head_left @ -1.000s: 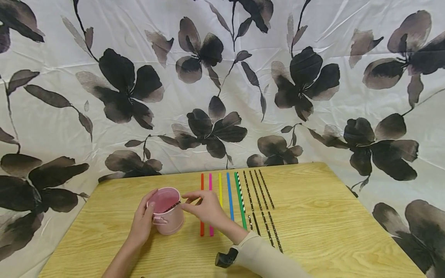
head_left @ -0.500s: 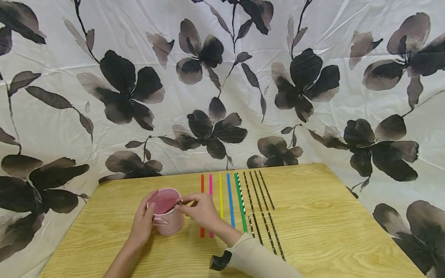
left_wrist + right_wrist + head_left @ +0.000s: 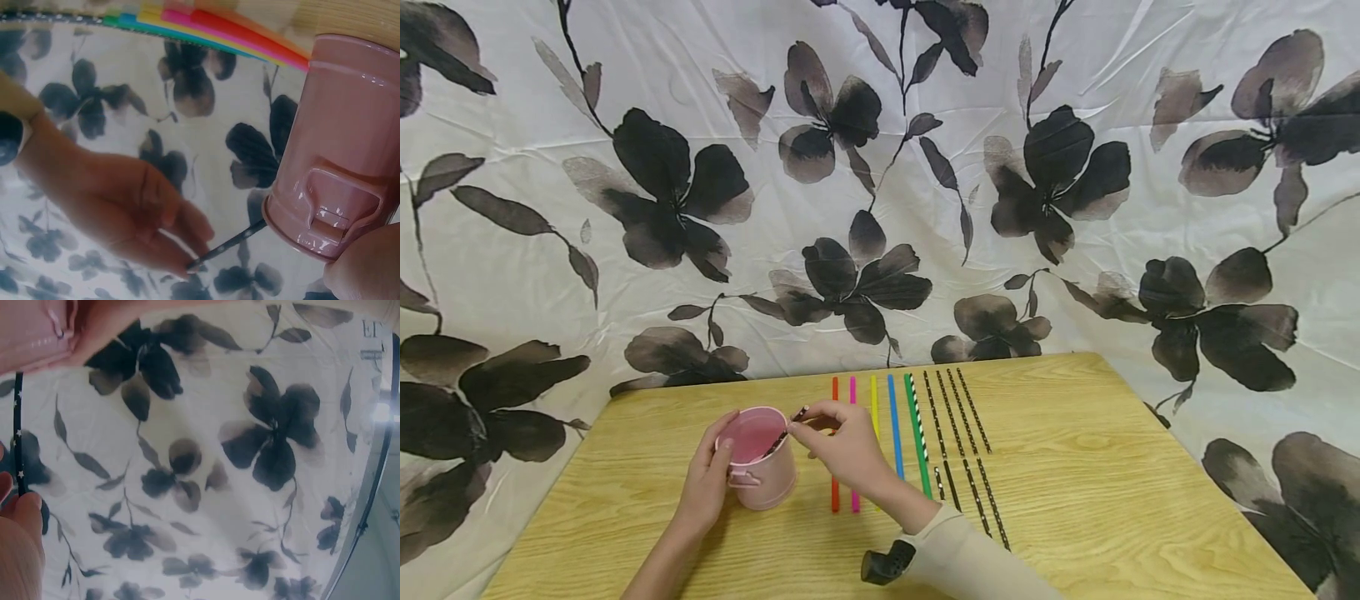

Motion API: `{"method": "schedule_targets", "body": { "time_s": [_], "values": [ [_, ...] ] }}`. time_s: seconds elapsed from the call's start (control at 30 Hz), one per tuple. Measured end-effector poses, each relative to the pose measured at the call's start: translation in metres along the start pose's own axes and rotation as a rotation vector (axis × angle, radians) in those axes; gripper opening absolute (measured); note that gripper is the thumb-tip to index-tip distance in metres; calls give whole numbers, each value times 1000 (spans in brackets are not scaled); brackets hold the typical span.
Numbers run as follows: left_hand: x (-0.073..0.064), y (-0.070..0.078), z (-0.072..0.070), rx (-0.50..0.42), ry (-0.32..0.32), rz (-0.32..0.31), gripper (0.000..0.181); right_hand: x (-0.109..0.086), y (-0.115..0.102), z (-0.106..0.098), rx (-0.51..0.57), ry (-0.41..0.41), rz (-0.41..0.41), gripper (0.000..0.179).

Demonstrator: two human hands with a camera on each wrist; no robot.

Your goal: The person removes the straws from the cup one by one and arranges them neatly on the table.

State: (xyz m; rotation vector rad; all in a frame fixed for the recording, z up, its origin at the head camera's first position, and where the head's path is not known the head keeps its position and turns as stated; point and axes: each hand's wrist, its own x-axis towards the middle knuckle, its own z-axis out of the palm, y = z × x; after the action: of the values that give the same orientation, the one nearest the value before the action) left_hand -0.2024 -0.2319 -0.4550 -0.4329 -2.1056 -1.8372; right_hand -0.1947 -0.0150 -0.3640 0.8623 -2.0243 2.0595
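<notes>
A small pink metal bucket (image 3: 772,485) with a folded side handle (image 3: 344,203) is tipped slightly on the table, and my left hand (image 3: 703,475) holds it by its left side, thumb near the rim. Between the thumb and fingers of my right hand (image 3: 846,443) is a black straw with white stars (image 3: 18,428). This straw (image 3: 236,241) leans over the bucket's right rim, its lower part inside and its upper end sticking out past my fingers.
Red (image 3: 836,492), pink, yellow, blue (image 3: 896,433) and green straws lie side by side on the wooden table (image 3: 1112,483). A black-and-white striped straw (image 3: 920,417) and several black patterned straws (image 3: 973,410) lie right of them. Floral fabric (image 3: 880,208) hangs behind.
My right hand has taken hold of the star straw at the rim and drawn it up, so more of it shows above the bucket. The left hand has stayed on the bucket.
</notes>
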Motion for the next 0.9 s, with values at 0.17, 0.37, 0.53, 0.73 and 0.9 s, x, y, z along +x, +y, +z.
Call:
{"method": "schedule_targets", "body": {
  "time_s": [0.17, 0.37, 0.53, 0.73, 0.9],
  "values": [
    [0, 1, 0, -75, -32, -14, 39, 1, -16, -11, 77, 6, -29, 10],
    [-1, 4, 1, -23, -12, -4, 39, 3, -33, -28, 139, 31, -98, 12],
    [0, -2, -1, 41, 7, 2, 38, 4, -37, -46, 162, 79, -113, 10],
    [1, -12, -4, 109, 17, 13, 39, 2, -42, -72, 80, 128, -92, 16],
    [0, 6, 1, 104, 10, 16, 39, -5, -55, -90, -39, 135, -15, 17]
  ]
}}
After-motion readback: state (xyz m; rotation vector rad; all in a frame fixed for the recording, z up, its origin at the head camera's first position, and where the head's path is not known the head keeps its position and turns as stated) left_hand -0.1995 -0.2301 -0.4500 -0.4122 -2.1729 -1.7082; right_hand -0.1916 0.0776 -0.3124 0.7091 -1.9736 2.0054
